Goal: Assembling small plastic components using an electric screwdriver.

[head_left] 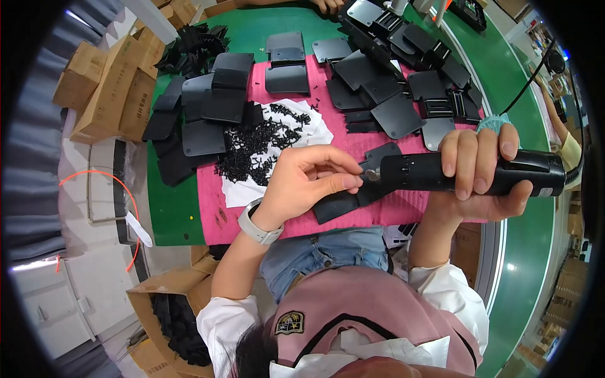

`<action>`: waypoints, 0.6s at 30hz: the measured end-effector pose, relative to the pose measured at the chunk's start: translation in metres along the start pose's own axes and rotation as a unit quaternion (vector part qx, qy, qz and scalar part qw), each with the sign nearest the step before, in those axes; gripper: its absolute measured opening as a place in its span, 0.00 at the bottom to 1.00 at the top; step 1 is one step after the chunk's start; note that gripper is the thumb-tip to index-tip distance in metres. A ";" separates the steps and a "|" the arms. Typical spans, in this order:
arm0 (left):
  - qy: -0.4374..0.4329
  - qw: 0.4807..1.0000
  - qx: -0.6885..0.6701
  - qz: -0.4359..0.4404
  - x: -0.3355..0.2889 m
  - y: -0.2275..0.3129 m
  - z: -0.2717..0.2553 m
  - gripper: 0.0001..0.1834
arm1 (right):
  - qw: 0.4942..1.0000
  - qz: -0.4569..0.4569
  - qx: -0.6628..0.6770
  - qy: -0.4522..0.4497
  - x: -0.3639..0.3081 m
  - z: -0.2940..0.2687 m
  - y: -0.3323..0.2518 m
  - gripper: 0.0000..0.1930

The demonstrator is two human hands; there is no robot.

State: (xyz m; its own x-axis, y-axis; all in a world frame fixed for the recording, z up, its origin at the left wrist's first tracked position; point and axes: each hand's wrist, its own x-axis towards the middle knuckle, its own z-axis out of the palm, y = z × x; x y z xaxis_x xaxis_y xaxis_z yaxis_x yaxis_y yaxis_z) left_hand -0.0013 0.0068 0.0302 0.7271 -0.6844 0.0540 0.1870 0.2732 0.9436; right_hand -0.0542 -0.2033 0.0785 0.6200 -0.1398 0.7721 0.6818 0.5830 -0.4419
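My right hand (pixel 482 173) grips a black electric screwdriver (pixel 466 172) held sideways, its tip pointing left. My left hand (pixel 309 179) pinches a small screw at that tip, fingers closed around it. Under the tip lies a black plastic part (pixel 343 203) on the pink mat (pixel 403 211). A heap of small black screws (pixel 261 143) sits on white paper (pixel 242 192) just beyond my left hand. A watch is on my left wrist.
Many black plastic plates (pixel 217 101) are stacked across the pink mat and the green table (pixel 170 208). Cardboard boxes (pixel 110 88) stand at the left. A box with black parts (pixel 176 318) sits on the floor. Another person's hand (pixel 328 5) shows at the top edge.
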 end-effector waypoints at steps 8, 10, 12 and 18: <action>-0.022 0.999 0.036 -0.012 -0.005 -0.011 -0.009 0.07 | 0.999 0.023 0.008 -0.044 -0.004 0.000 0.006 0.22; -0.019 0.999 0.041 -0.019 -0.006 -0.009 -0.007 0.07 | 0.998 0.031 0.009 -0.048 -0.005 0.001 0.007 0.22; -0.016 0.998 0.047 -0.026 -0.006 -0.007 -0.006 0.07 | 0.998 0.038 0.009 -0.052 -0.006 0.002 0.007 0.22; -0.036 0.992 0.108 0.054 -0.010 -0.012 -0.006 0.07 | 0.996 0.068 0.002 -0.053 -0.007 0.010 0.002 0.23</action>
State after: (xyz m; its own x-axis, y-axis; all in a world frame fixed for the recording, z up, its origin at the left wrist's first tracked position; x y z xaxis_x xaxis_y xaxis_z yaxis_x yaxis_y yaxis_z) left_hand -0.0070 0.0141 0.0169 0.6852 -0.7071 0.1747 -0.0406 0.2025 0.9784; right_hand -0.0613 -0.1929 0.0764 0.6622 0.0266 0.7489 0.5924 0.5934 -0.5449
